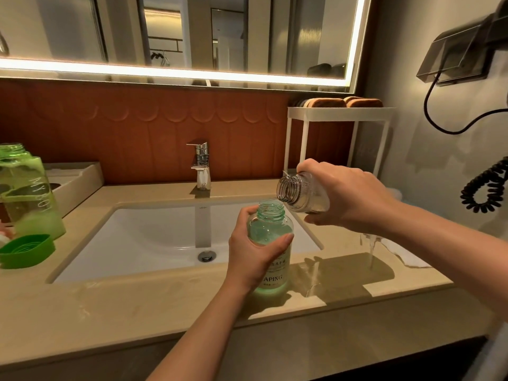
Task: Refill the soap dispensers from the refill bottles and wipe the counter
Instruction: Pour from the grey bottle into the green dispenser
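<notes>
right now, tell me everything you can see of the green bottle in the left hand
The green bottle is see-through, green-tinted and plastic-looking, with a round body and a threaded neck, cap off. Its white label reads APING, partly hidden. It stands upright on the counter at the front right corner of the sink. The left hand wraps round it, thumb across the front. The clear bottle in the right hand tips its mouth close above the neck, seemingly apart. Fill level unclear.

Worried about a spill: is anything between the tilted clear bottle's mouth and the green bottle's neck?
Nothing visible. The clear bottle, in the right hand, is uncapped; the green bottle has an open neck, with only air between them. The left hand grips below the neck.
</notes>
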Demonstrator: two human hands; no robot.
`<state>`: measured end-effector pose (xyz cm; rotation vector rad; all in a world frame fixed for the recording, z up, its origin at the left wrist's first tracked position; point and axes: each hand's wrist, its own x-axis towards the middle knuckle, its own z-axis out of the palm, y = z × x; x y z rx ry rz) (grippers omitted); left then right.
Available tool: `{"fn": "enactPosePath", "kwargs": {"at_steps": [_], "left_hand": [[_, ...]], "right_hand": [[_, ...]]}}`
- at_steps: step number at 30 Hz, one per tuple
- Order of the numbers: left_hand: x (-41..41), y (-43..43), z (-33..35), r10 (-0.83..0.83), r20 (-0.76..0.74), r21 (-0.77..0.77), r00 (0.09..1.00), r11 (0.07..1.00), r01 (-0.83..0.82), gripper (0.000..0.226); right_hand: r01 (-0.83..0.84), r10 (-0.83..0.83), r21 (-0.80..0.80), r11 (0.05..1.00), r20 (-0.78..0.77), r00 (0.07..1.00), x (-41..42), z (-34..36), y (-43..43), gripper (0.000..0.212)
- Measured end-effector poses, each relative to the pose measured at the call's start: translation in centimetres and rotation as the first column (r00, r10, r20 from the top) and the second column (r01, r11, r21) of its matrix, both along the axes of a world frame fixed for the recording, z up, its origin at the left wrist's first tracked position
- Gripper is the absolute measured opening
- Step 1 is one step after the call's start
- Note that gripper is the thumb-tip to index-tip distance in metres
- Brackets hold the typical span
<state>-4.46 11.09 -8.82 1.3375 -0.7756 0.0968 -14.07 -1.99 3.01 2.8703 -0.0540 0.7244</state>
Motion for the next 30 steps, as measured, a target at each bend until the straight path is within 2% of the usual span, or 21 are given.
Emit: {"fn": "enactPosePath", "kwargs": {"at_steps": [11, 30], "left_hand": [[-0.1, 0.1, 0.1, 0.005, 0.003, 0.007, 1.000, 1.000, -0.005, 0.061], [-0.3, 0.1, 0.2, 0.002, -0.001, 0.001, 1.000, 1.000, -0.002, 0.063]], "right_hand": [[-0.004, 0.007, -0.204, 0.979, 0.011, 1.000, 0.7, 0.7, -0.1, 0.080], [-0.019, 0.016, -0.344, 0.939, -0.010, 1.000, 0.7, 1.2, 0.3, 0.077]]}}
